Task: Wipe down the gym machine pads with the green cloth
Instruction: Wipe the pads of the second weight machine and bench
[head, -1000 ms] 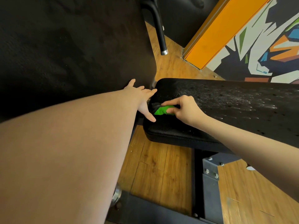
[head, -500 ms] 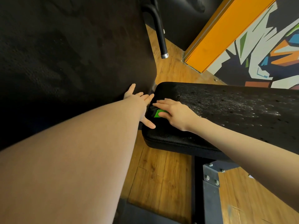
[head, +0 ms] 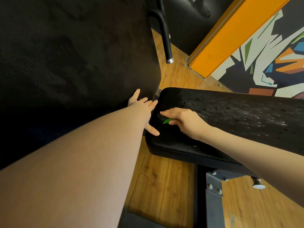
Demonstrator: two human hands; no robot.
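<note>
Both hands sit at the seat pad's [head: 222, 122] near edge, right hand [head: 185, 120] pressing green cloth [head: 167, 121].

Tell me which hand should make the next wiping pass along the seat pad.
Right. The right hand already lies flat on the green cloth atop the seat pad, with unwiped specks beyond it. The left hand rests open at the pad's edge, off the cloth.

cloth [head: 167, 121] on seat pad [head: 230, 119], under right hand [head: 185, 120]
</note>
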